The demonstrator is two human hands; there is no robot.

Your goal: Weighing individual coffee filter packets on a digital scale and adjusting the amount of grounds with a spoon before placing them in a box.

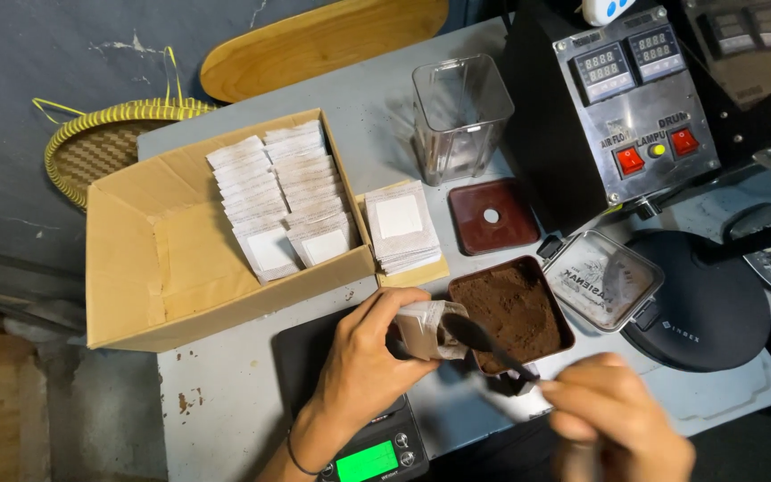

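Two hands at the bench. Left hand curled shut around a small paper filter bag, held open above the digital scale. Right hand pinches a dark spoon, its bowl at the bag's mouth. Brown tub of ground coffee just beside the bag. Cardboard box of filled bags to the left.

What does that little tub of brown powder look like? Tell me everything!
The tub is a small, squarish container with rounded corners and dark brown walls, likely plastic. It stands open and upright on the grey table, nearly full of brown powder. A dark spoon crosses its near edge, and a clear lid lies beside it.
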